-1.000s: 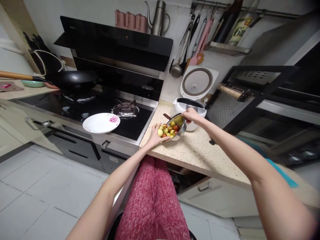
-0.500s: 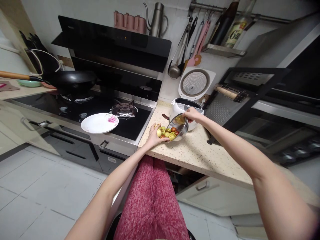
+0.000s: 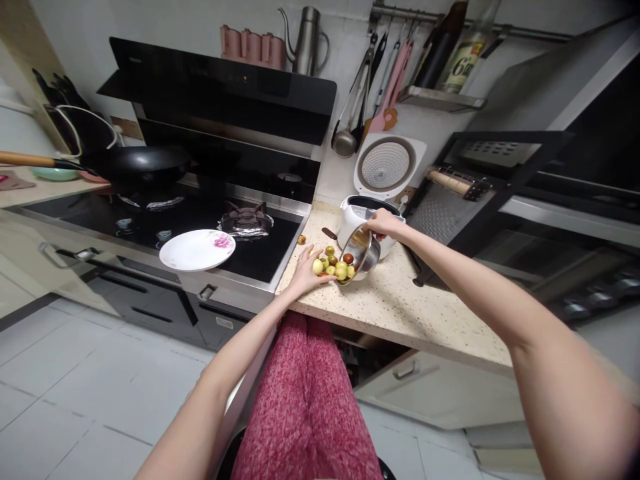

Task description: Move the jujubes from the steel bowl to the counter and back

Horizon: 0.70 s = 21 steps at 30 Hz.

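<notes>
A steel bowl (image 3: 369, 259) is tipped steeply on its side, its mouth facing left, with my right hand (image 3: 385, 224) closed on its upper rim. Several green and reddish-brown jujubes (image 3: 341, 269) lie heaped at its mouth and on the countertop. My left hand (image 3: 306, 272) curves round the left side of the heap, fingers apart, touching the fruit. One loose jujube (image 3: 301, 239) rests beyond my left fingers, close to the stove edge. Just behind the bowl stands a white rice cooker (image 3: 349, 220) with its lid up.
A white floral plate (image 3: 196, 251) sits at the stove's front edge, left of my hand. A wok (image 3: 140, 165) stands on the far-left burner. To the right is a black rack (image 3: 440, 217) by the oven. The speckled countertop (image 3: 395, 313) ends just before my legs.
The bowl has tipped further over, and jujubes have spilled out of it towards my left hand. One has rolled away to the stove side of the countertop.
</notes>
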Each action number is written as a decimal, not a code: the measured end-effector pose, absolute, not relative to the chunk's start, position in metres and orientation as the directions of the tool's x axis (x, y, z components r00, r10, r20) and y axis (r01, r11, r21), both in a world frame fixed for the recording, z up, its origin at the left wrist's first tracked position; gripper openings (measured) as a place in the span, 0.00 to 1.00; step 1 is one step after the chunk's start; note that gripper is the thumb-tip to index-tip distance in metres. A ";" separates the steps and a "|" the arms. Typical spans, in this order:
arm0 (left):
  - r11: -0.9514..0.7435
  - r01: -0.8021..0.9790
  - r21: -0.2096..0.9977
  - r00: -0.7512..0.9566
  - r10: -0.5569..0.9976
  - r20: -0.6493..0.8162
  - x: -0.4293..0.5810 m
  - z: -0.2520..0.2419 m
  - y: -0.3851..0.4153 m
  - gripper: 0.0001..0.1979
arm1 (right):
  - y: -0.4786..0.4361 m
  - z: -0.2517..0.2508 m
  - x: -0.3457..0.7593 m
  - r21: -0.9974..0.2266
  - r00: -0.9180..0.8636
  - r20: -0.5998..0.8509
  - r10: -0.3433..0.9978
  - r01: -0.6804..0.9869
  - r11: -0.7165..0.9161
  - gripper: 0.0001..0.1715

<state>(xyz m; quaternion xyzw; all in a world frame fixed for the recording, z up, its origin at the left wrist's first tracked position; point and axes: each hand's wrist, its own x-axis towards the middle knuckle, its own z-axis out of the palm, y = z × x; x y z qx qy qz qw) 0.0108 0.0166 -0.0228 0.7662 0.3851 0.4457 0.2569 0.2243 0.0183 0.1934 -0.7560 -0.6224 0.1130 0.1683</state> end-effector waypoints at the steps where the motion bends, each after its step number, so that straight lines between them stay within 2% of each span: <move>1: -0.575 0.360 0.735 0.305 0.817 0.490 0.011 -0.023 0.017 0.45 | 0.017 0.195 0.223 -0.374 0.197 0.042 0.979 0.912 -0.168 0.08; 5: -0.585 0.362 0.725 0.313 0.809 0.497 0.011 -0.024 0.017 0.45 | 0.012 0.202 0.215 -0.300 0.189 0.043 0.981 0.939 -0.167 0.06; 10: -0.601 0.357 0.715 0.331 0.797 0.505 0.012 -0.026 0.018 0.45 | 0.009 0.208 0.202 -0.128 0.174 0.062 0.983 0.978 -0.165 0.07; 15: -0.610 0.395 0.686 0.339 0.791 0.509 0.013 -0.021 0.012 0.49 | 0.011 0.207 0.193 -0.055 0.182 0.083 0.980 0.982 -0.178 0.07; 18: -0.716 0.409 0.565 0.390 0.697 0.602 0.013 -0.011 0.003 0.47 | 0.011 0.206 0.191 -0.041 0.181 0.101 0.978 0.983 -0.177 0.08; 21: -0.864 0.371 0.340 0.574 0.501 0.648 0.014 -0.002 -0.007 0.46 | 0.006 0.209 0.192 -0.030 0.179 0.111 0.978 0.984 -0.177 0.09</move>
